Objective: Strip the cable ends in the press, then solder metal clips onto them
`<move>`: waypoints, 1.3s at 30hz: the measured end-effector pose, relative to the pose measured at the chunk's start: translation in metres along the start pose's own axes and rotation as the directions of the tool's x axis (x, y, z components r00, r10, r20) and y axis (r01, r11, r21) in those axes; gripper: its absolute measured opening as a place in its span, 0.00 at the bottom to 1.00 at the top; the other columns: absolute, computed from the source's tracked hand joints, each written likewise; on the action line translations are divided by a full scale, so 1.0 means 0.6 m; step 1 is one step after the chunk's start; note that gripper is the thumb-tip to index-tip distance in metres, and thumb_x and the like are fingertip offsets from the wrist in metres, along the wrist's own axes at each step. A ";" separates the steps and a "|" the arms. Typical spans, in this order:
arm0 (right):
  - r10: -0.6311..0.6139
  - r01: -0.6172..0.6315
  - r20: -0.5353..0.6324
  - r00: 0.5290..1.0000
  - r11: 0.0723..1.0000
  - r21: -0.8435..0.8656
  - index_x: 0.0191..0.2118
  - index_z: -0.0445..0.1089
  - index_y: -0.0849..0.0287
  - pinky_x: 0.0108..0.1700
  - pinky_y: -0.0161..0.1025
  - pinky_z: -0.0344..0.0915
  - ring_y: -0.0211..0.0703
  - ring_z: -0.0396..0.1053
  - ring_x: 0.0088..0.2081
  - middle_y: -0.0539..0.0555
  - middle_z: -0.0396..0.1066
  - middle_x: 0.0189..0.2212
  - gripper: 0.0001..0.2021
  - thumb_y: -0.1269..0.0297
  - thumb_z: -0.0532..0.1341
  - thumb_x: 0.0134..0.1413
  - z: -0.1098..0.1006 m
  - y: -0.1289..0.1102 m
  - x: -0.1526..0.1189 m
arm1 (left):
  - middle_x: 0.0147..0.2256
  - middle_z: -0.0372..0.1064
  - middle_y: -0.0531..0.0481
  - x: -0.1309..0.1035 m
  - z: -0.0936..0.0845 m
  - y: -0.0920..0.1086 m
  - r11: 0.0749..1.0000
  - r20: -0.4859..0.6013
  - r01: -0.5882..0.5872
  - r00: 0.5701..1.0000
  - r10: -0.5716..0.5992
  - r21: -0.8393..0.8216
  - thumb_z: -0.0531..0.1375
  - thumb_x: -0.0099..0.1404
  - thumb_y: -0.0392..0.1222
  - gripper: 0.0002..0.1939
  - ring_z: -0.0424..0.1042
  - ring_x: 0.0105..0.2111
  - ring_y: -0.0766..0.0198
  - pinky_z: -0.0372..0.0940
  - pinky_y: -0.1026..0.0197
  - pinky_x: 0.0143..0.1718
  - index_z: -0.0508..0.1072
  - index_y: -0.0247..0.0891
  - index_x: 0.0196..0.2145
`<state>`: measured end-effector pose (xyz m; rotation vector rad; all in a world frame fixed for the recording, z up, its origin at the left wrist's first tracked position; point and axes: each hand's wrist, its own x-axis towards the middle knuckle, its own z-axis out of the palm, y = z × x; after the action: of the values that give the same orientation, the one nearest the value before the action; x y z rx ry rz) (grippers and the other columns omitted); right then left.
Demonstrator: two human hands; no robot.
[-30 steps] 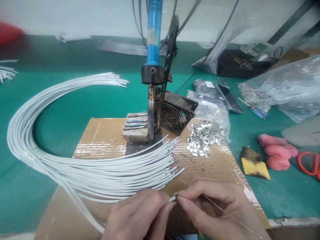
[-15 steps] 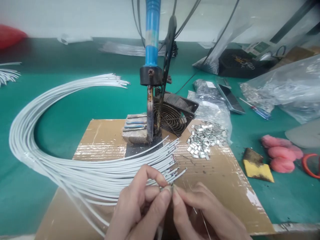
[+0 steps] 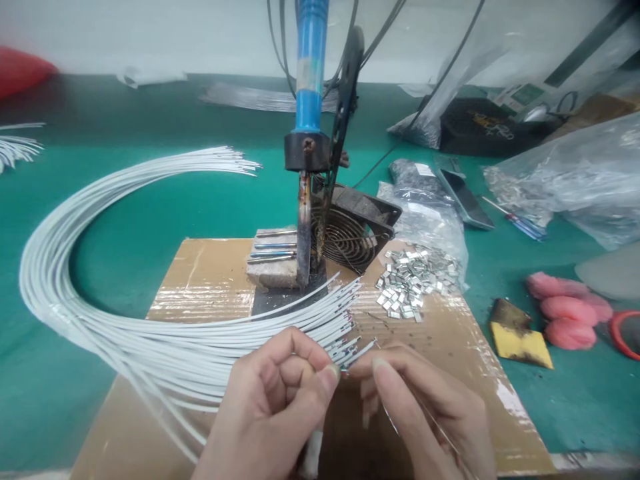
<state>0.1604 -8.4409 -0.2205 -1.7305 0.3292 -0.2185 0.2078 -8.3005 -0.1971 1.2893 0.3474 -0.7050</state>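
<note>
Low in the middle, my left hand [image 3: 283, 400] is closed in a pinch, with a white cable [image 3: 314, 450] hanging below its fingers. A small bit of metal shows at its fingertips. To its right, my right hand [image 3: 425, 403] has its thumb raised away from the index finger, whose tip is close to the left fingertips. A thin solder-like wire [image 3: 391, 421] runs along the right hand. The bundle of white cables [image 3: 200, 333] curves in from the left, its stripped ends just beyond both hands.
A blue soldering iron [image 3: 310, 87] stands upright above a grey block [image 3: 273, 270]. Behind it is a black fan [image 3: 350, 233]. Small metal connectors [image 3: 405, 287] lie piled on the cardboard [image 3: 450, 353]. A yellow sponge [image 3: 520, 343] and pink lumps [image 3: 570, 323] are at right.
My right thumb has lifted off the pinch, and my right hand has opened and moved slightly right. My left hand stays pinched. The whole view has shifted a little.
</note>
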 end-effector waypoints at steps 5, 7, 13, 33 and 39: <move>-0.029 0.040 0.170 0.985 0.997 -0.059 0.23 0.65 0.56 0.29 0.37 0.55 0.36 0.61 0.25 0.46 0.60 0.21 0.22 0.55 0.56 0.71 -0.007 -0.009 0.018 | 0.16 0.55 0.64 -0.005 0.007 0.001 0.990 -0.076 -0.043 0.996 0.053 0.133 0.72 0.56 0.49 0.17 0.45 0.18 0.74 0.40 0.70 0.19 0.70 0.38 0.25; -0.058 0.081 0.211 0.976 0.991 -0.102 0.24 0.62 0.56 0.28 0.37 0.55 0.35 0.60 0.25 0.46 0.59 0.22 0.21 0.59 0.56 0.72 -0.005 -0.009 0.021 | 0.15 0.53 0.65 -0.006 0.010 0.004 0.984 -0.086 -0.059 0.993 0.074 0.168 0.71 0.57 0.48 0.16 0.43 0.18 0.74 0.39 0.68 0.20 0.69 0.39 0.25; -0.124 0.158 0.330 0.936 0.984 -0.078 0.25 0.66 0.56 0.28 0.36 0.56 0.36 0.63 0.26 0.47 0.63 0.24 0.18 0.64 0.57 0.70 -0.012 0.007 0.029 | 0.16 0.52 0.65 0.004 0.004 -0.002 0.968 -0.068 -0.081 0.993 0.099 0.236 0.70 0.54 0.45 0.13 0.43 0.19 0.73 0.40 0.68 0.22 0.69 0.38 0.24; 0.015 -0.217 -0.338 0.941 0.793 -0.569 0.31 0.82 0.53 0.31 0.43 0.67 0.47 0.72 0.24 0.53 0.80 0.26 0.15 0.47 0.66 0.46 -0.122 0.083 0.077 | 0.15 0.56 0.64 0.016 -0.008 0.000 0.976 -0.254 -0.136 0.951 0.176 0.168 0.69 0.51 0.43 0.10 0.48 0.17 0.76 0.43 0.73 0.19 0.73 0.37 0.24; 0.158 -0.328 -0.525 0.836 0.911 -0.248 0.33 0.82 0.52 0.39 0.31 0.79 0.46 0.83 0.34 0.51 0.85 0.31 0.17 0.46 0.74 0.39 -0.106 0.072 0.048 | 0.15 0.57 0.64 0.019 -0.008 0.001 0.976 -0.258 -0.148 0.948 0.186 0.159 0.69 0.49 0.42 0.09 0.50 0.16 0.76 0.45 0.73 0.19 0.73 0.37 0.23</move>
<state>0.1624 -8.5163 -0.2522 -1.9210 1.0167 -0.4409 0.2173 -8.2989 -0.2049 1.5330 0.4109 -0.4129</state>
